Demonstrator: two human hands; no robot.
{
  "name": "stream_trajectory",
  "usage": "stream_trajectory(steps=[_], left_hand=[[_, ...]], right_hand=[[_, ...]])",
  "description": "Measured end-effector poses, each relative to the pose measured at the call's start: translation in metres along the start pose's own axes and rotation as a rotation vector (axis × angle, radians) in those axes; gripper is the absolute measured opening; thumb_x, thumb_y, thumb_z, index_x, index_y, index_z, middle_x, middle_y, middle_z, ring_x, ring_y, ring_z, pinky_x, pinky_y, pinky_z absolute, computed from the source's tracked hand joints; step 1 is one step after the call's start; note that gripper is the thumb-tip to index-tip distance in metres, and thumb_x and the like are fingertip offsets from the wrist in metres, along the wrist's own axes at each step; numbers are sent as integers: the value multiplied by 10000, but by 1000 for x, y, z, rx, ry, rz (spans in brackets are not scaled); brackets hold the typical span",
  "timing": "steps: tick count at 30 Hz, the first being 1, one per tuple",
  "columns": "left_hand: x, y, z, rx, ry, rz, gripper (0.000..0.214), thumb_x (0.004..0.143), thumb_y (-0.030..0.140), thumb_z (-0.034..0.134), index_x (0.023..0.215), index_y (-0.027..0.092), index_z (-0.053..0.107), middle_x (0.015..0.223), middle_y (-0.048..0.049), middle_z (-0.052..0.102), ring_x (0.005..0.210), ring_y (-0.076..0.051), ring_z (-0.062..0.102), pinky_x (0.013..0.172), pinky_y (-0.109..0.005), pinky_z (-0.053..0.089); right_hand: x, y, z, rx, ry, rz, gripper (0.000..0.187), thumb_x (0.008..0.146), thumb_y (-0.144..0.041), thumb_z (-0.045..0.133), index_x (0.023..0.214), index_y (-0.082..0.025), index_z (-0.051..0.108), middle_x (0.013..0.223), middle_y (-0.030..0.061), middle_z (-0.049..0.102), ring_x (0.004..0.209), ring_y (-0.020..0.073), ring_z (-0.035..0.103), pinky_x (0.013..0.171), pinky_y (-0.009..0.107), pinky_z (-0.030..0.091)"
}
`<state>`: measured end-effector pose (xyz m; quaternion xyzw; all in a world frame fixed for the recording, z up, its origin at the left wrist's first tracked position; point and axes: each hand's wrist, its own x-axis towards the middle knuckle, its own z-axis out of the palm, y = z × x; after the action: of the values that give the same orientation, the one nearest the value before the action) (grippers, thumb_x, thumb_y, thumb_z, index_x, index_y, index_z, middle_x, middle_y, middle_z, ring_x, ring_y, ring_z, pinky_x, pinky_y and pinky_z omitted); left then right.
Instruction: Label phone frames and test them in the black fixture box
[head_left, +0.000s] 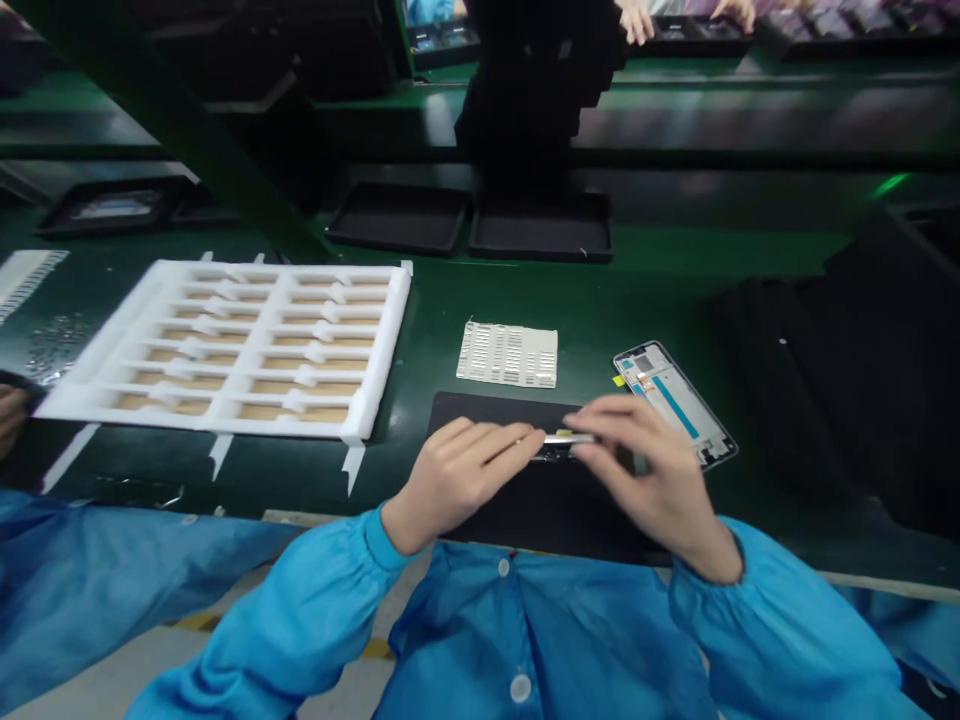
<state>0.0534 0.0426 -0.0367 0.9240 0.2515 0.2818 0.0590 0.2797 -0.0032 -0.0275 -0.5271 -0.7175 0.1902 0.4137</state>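
Note:
Above a black mat (510, 510), my left hand (465, 465) and my right hand (649, 465) come together on a thin silver-edged phone frame (568, 439), seen nearly edge-on. The left fingers press together at its left end, while the right thumb and fingers pinch its right end. Fingers cover much of it, and small dark details show below its edge. Another phone frame (675, 400), with a blue strip and a yellow tab, lies just beyond my right hand. A pale sheet (508, 355) carrying rows of small silver strips lies behind the mat.
A white slotted tray (382, 350) rests left on the green bench (435, 300). Black shallow trays (540, 250) line the back. Dark stacked material (840, 400) occupies the right. At far left are a co-worker's hand (10, 420) and loose small metal parts (58, 345).

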Motion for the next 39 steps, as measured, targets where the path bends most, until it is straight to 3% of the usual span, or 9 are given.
stream_trajectory(steps=[2, 5, 12, 17, 22, 26, 30, 35, 39], left_hand=[[10, -20, 4, -131, -101, -126, 259, 988, 161, 484, 1155, 232, 668, 1159, -27, 726, 1028, -165, 700, 846, -279, 546], [26, -52, 9, -320, -275, -324, 185, 955, 291, 576, 1051, 262, 732, 1314, -34, 642, 1183, -219, 630, 995, -359, 512], [36, -75, 11, -531, -404, -495, 162, 896, 291, 644, 983, 237, 769, 1380, -91, 593, 1028, -244, 710, 790, -310, 569], [39, -73, 9, -554, -435, -520, 139, 885, 243, 640, 922, 234, 774, 1171, -64, 723, 1193, -278, 634, 760, -289, 559], [38, -73, 9, -584, -438, -503, 140, 881, 198, 636, 929, 224, 764, 1105, -68, 748, 1303, -253, 542, 802, -276, 552], [31, -64, 3, -498, -359, -490, 143, 896, 228, 640, 972, 239, 760, 1368, -67, 602, 1290, -280, 555, 906, -345, 551], [16, -33, -8, -256, -188, -406, 197, 955, 239, 564, 1073, 246, 723, 1472, -38, 499, 1141, -255, 665, 935, -373, 554], [-10, 3, -20, -87, -16, -152, 227, 971, 124, 515, 1169, 161, 620, 1220, -52, 703, 987, -193, 718, 775, -301, 554], [-26, 7, -26, -118, 42, -157, 198, 964, 167, 572, 1160, 145, 591, 1110, -41, 742, 934, -167, 723, 772, -282, 535]], right_hand=[[30, 13, 6, -53, 33, 53, 122, 938, -247, 589, 1032, -228, 664, 981, 58, 631, 730, 151, 586, 687, 308, 514], [73, 40, 27, -214, -129, 76, 105, 942, -178, 537, 917, -188, 639, 926, 55, 613, 811, 173, 587, 739, 308, 483], [100, 63, 58, -343, -320, 72, 144, 915, -124, 494, 817, -181, 583, 880, 86, 590, 866, 234, 545, 757, 345, 409], [94, 63, 62, -268, -258, 92, 125, 886, -103, 472, 806, -190, 515, 900, 98, 592, 894, 240, 535, 811, 367, 411], [94, 70, 59, -67, -1, 196, 129, 982, -256, 373, 908, -207, 466, 838, 40, 605, 759, 166, 603, 710, 311, 504], [91, 49, 48, 120, 180, 253, 116, 964, -312, 483, 913, -208, 497, 830, 26, 646, 751, 152, 655, 711, 309, 554], [67, 5, 30, 215, 252, 245, 125, 840, -279, 716, 884, -212, 619, 823, 20, 680, 779, 176, 685, 702, 307, 577], [25, -42, 12, -68, 63, -87, 244, 869, -143, 687, 1075, -266, 646, 970, 18, 727, 864, 181, 701, 799, 324, 587], [14, -53, 11, -160, -128, -239, 281, 880, -83, 653, 1135, -195, 615, 1011, 44, 718, 902, 172, 676, 813, 309, 568]])
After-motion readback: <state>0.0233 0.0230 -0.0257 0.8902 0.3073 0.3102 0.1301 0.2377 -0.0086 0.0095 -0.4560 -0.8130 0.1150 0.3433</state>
